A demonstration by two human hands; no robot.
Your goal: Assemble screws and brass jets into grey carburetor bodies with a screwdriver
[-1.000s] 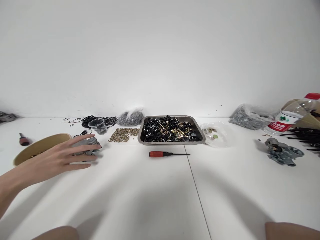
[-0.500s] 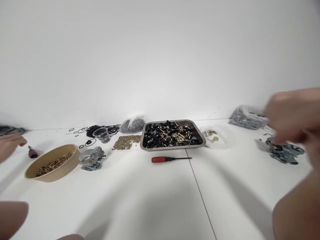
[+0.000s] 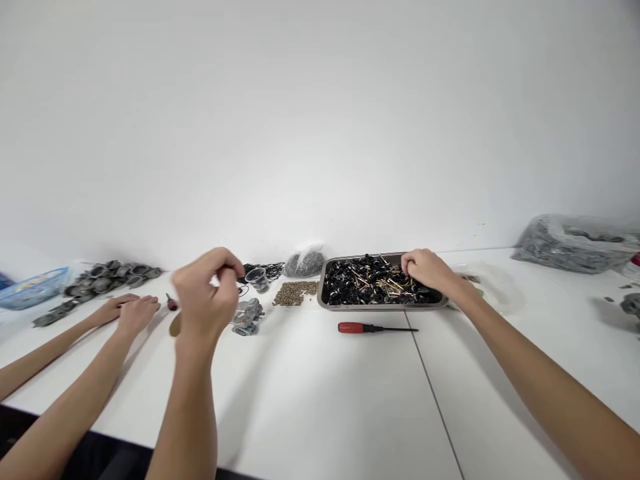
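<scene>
Two shifts stand out against half a second ago: the right grip (image 3: 427,270), then a blur above the grey part at far right, is now at the right end of the tray (image 3: 383,307), and the left grip (image 3: 207,290) has come up into view. The right hand is thus at the small parts (image 3: 357,283), while the grey metal casting (image 3: 247,317) lies untouched, just right of the left grip.

The right fingers bend down together at the parts; whether they pinch one cannot be told. The left fingers are curled, with a gap showing inside the thumb; blur hides whether anything is held.

Left of the right grip, the shallow metal tray heaps glossy black pieces with thin brassy shafts. Nearer than that grip, a screwdriver (image 3: 353,327) with a red handle and slim dark shaft lies on the smooth white table (image 3: 310,387). Between the grips are grainy brass-coloured bits (image 3: 290,293), a clear cup (image 3: 257,279) and a crinkled bag (image 3: 306,262). Left of the left grip rest a co-worker's hands (image 3: 136,313).
</scene>
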